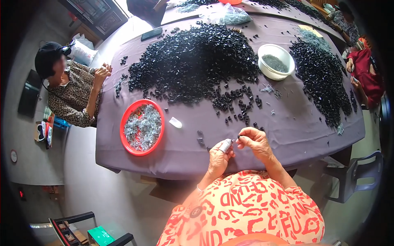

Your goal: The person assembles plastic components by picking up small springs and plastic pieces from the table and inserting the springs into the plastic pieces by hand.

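Just over the table's near edge, my two hands meet. My left hand [218,160] is closed in a pinch, a whitish wrap covering one finger; what lies in its fingertips is too small to make out. My right hand [257,144] pinches a small black plastic piece [239,137] close to the left fingertips. Several loose black pieces [200,141] lie beside my left hand. Farther off spreads a large heap of black plastic pieces [193,61]. Left of my hands stands a red round tray [122,130] filled with small clear plastic parts [144,125].
A white tub [263,50] with clear parts stands right of the heap, by another black heap [322,82]. A small white object [175,122] lies beside the red tray. People sit at the left [72,90] and far right [365,74]. A plastic chair [353,176] stands at right.
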`<control>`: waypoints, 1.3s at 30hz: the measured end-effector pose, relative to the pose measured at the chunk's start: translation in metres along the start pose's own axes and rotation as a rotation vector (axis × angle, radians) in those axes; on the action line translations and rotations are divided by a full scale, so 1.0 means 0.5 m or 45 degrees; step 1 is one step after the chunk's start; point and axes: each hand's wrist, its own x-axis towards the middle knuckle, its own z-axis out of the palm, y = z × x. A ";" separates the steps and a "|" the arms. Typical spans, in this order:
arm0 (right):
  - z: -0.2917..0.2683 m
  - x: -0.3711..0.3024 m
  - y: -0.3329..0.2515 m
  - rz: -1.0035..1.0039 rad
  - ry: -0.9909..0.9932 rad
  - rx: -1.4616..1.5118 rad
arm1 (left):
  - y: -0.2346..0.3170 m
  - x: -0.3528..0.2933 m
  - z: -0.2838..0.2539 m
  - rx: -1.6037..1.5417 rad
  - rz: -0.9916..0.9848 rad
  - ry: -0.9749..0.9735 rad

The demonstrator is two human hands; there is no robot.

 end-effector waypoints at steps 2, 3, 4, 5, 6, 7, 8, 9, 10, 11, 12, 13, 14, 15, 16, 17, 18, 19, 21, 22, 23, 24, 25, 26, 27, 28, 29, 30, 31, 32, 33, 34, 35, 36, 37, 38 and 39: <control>-0.007 0.001 -0.010 0.061 -0.021 0.140 | 0.007 0.007 0.005 0.019 -0.020 0.038; -0.013 -0.004 -0.008 0.080 -0.004 0.149 | 0.009 0.005 0.009 0.037 -0.036 0.069; -0.017 -0.001 -0.012 0.086 -0.016 0.259 | 0.015 0.007 0.016 0.051 0.009 0.028; -0.019 -0.002 -0.011 0.101 -0.033 0.366 | 0.021 0.004 0.024 0.065 0.031 0.038; -0.021 0.000 -0.012 0.083 -0.037 0.410 | 0.019 0.008 0.025 0.037 0.042 0.055; -0.022 -0.003 -0.012 0.071 -0.044 0.459 | 0.031 0.000 0.040 0.069 0.051 0.091; -0.022 -0.009 -0.009 0.115 -0.004 0.465 | 0.033 -0.004 0.046 0.036 0.075 0.069; -0.027 -0.002 -0.012 0.104 -0.037 0.531 | 0.043 -0.006 0.061 0.063 0.119 0.064; -0.031 -0.005 -0.013 0.089 -0.073 0.598 | 0.046 -0.010 0.065 0.065 0.117 0.028; -0.033 -0.004 -0.015 0.111 -0.060 0.600 | 0.050 -0.005 0.065 0.069 0.131 -0.012; -0.035 -0.004 -0.017 0.087 -0.096 0.625 | 0.050 -0.002 0.065 0.063 0.117 0.003; -0.037 -0.003 -0.018 0.059 -0.135 0.649 | 0.049 0.000 0.064 0.053 0.141 -0.042; -0.042 -0.006 -0.016 0.065 -0.153 0.678 | 0.046 -0.001 0.065 0.043 0.165 -0.087; -0.041 -0.008 -0.017 0.078 -0.150 0.681 | 0.045 -0.002 0.067 0.040 0.159 -0.076; -0.037 -0.009 -0.019 0.053 -0.119 0.653 | 0.046 -0.004 0.072 0.059 0.189 -0.092; -0.036 -0.012 -0.021 0.029 -0.088 0.624 | 0.045 -0.007 0.077 0.077 0.219 -0.109; -0.036 -0.015 -0.023 0.038 -0.087 0.626 | 0.045 -0.010 0.082 0.075 0.215 -0.100; -0.036 -0.017 -0.025 0.020 -0.043 0.520 | 0.045 -0.012 0.087 0.102 0.221 -0.080; -0.028 -0.023 -0.034 0.013 -0.004 0.421 | 0.043 -0.019 0.091 0.133 0.224 -0.045; -0.021 -0.027 -0.041 -0.052 0.037 0.336 | 0.042 -0.020 0.092 0.149 0.237 -0.060; -0.017 -0.027 -0.044 -0.119 0.079 0.250 | 0.042 -0.021 0.091 0.165 0.250 -0.076; -0.018 -0.026 -0.043 -0.111 0.076 0.256 | 0.043 -0.022 0.091 0.168 0.248 -0.067; -0.022 -0.026 -0.042 -0.112 0.056 0.265 | 0.043 -0.023 0.090 0.160 0.247 -0.070; -0.025 -0.026 -0.042 -0.113 0.039 0.273 | 0.043 -0.023 0.092 0.150 0.243 -0.075; -0.024 -0.026 -0.043 -0.106 0.041 0.275 | 0.044 -0.023 0.092 0.150 0.238 -0.070; -0.022 -0.026 -0.044 -0.082 0.039 0.349 | 0.045 -0.023 0.094 0.154 0.243 -0.069; -0.022 -0.026 -0.046 -0.060 0.039 0.422 | 0.046 -0.022 0.096 0.156 0.248 -0.071; -0.023 -0.026 -0.048 -0.054 0.044 0.421 | 0.048 -0.022 0.097 0.153 0.242 -0.069; -0.025 -0.026 -0.049 -0.021 0.019 0.498 | 0.049 -0.022 0.098 0.160 0.239 -0.070; -0.027 -0.026 -0.048 0.013 -0.009 0.577 | 0.050 -0.022 0.097 0.168 0.239 -0.070; -0.029 -0.026 -0.046 0.017 -0.006 0.577 | 0.050 -0.021 0.095 0.166 0.235 -0.067; -0.030 -0.026 -0.043 0.015 -0.024 0.565 | 0.050 -0.020 0.094 0.163 0.228 -0.072; -0.031 -0.025 -0.041 0.014 -0.041 0.553 | 0.050 -0.019 0.092 0.160 0.221 -0.076; -0.031 -0.025 -0.043 0.018 -0.040 0.554 | 0.050 -0.019 0.091 0.159 0.218 -0.072; -0.030 -0.024 -0.047 0.044 -0.034 0.472 | 0.049 -0.018 0.089 0.155 0.219 -0.075; -0.031 -0.025 -0.049 0.069 -0.026 0.390 | 0.049 -0.017 0.088 0.151 0.218 -0.079; -0.032 -0.025 -0.049 0.073 -0.026 0.391 | 0.048 -0.016 0.087 0.150 0.216 -0.076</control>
